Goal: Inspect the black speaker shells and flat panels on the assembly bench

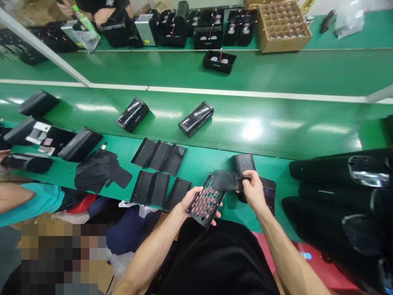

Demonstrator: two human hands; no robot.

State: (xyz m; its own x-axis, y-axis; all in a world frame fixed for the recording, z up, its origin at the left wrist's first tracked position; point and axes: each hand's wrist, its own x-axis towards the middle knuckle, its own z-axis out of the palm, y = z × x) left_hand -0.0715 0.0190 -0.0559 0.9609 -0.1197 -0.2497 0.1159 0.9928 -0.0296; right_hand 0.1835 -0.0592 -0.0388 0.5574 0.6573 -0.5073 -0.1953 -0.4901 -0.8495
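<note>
My left hand [189, 197] is closed around the edges of a black perforated grille panel [206, 205], tilted above the bench, with my fingers showing through its holes. In my right hand [254, 189], a thin piece of dark cloth [225, 180] is pinched at one end. Its free end overlaps the panel's upper corner; whether they touch I cannot tell. Behind my right hand stands a black casing [243, 161], partly hidden, and a dark flat sheet [269, 190] lies beside it. To the left, several black panels [158, 155] lie in two rows.
A pile of black cloth pieces [101, 169] lies further left, near a co-worker's turquoise sleeve [33, 200]. Black speaker casings [196, 119] sit on the green conveyor [260, 127]. Large black casings [331, 192] crowd the right. A divided cardboard box [284, 26] stands at the back.
</note>
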